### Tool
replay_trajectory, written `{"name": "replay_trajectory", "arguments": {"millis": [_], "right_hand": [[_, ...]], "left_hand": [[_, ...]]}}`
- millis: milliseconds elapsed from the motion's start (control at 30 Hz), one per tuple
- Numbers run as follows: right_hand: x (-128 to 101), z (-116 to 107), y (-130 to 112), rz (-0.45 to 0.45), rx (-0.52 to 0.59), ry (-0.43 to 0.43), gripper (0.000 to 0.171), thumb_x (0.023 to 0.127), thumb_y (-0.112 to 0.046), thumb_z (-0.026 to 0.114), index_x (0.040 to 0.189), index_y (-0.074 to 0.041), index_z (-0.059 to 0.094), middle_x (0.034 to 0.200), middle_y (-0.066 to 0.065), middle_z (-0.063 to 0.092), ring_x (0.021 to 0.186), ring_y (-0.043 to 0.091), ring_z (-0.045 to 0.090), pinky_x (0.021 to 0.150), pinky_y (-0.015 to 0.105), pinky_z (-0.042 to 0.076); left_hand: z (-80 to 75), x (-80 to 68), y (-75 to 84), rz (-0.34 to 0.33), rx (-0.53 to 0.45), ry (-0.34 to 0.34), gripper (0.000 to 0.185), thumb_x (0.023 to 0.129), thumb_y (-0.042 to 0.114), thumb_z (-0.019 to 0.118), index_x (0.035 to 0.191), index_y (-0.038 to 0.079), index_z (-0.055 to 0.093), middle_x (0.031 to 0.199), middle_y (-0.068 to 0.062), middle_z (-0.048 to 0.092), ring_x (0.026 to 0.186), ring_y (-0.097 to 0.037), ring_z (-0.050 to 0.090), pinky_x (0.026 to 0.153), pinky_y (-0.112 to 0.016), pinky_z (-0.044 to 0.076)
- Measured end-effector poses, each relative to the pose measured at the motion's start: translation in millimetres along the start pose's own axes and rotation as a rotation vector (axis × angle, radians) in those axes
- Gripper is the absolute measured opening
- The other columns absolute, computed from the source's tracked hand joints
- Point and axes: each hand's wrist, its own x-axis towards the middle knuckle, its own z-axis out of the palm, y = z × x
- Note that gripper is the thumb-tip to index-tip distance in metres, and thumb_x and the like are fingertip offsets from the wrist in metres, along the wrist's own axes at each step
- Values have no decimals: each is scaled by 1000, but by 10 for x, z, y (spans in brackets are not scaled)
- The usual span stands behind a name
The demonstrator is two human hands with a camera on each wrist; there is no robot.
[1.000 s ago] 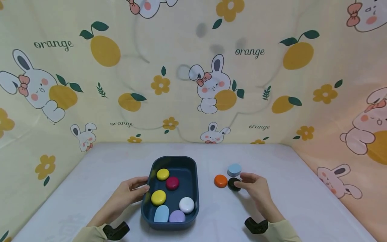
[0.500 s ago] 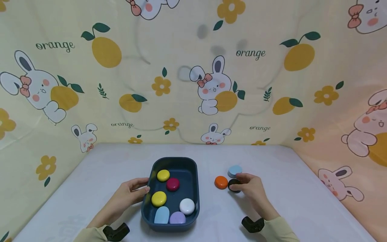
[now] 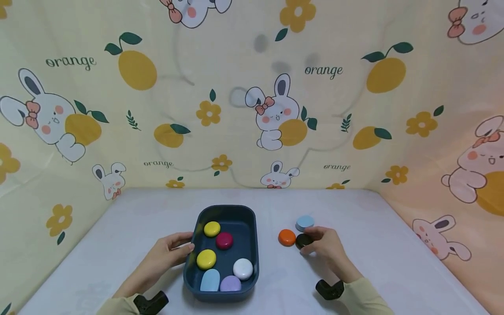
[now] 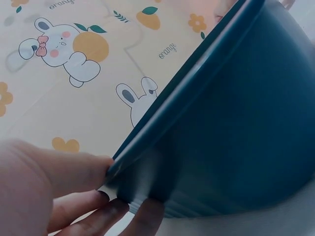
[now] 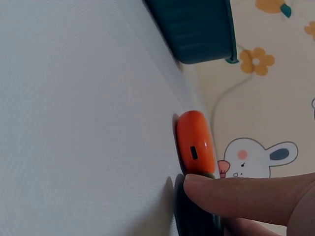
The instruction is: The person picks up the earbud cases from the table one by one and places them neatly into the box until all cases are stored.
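My right hand (image 3: 328, 247) has closed in on the black disc (image 3: 304, 240). A second ago its fingers were just next to the disc. Now they curl over it and pinch it. In the right wrist view my finger (image 5: 236, 196) lies on top of the dark disc, right next to the orange disc (image 5: 196, 142). So I think the hand has got its grip and the disc is ready to be lifted. It is not up yet. It sits on the counter (image 3: 374, 262).

My left hand (image 3: 167, 253) has not moved. It holds the left rim of the tray (image 3: 252, 245), thumb on top and fingers under the edge. The left wrist view shows this well: the thumb (image 4: 64, 172) sits on the blue rim (image 4: 187, 88).

The black disc is small, round and flat, with a smooth shiny top. My fingers hide about half of it. It touches the orange disc on its left, or nearly so. A light blue disc (image 3: 305, 222) sits just behind it.

The tray is dark blue with round corners. Inside it are two yellow discs (image 3: 211, 229) (image 3: 206, 259), a red one (image 3: 224, 240), a white one (image 3: 243, 268), a light blue one (image 3: 210, 280) and a purple one (image 3: 230, 284).

Behind the counter hangs a yellow cloth (image 3: 118, 109) with bunnies and oranges.
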Motion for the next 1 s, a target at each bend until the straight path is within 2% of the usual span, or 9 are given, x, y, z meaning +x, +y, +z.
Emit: {"name": "replay_trajectory", "arguments": {"millis": [300,533,767,1000], "right_hand": [[47,14,-5,-14,-106,13,54,66,3,86,117,5,67,117,22,63,111,39,52,99,56,45],[69,1,-26,-11,-153,12,50,67,-1,88,114,3,70,123,25,61,116,41,48,101,60,40],[81,-31,-31,-13,-146,1,51,64,-2,90,111,2,71,125,26,60,118,42,46,102,62,38],[105,-43,-17,-20,-140,-8,50,62,-3,92,108,1,72,120,23,63,116,41,48,101,62,39]], "left_hand": [[-20,4,-3,1,-2,-7,47,94,22,69,134,2,56,133,-18,57,108,-29,64,86,-43,57],[-25,18,-11,2,-8,-9,46,95,22,69,134,2,56,134,-18,56,108,-29,64,85,-43,57],[-23,16,-18,-3,3,-12,49,94,24,70,135,2,56,133,-18,57,108,-29,64,85,-43,57],[-16,20,-18,-10,10,-1,48,94,23,69,134,1,56,133,-19,57,108,-29,64,84,-43,58]]}}
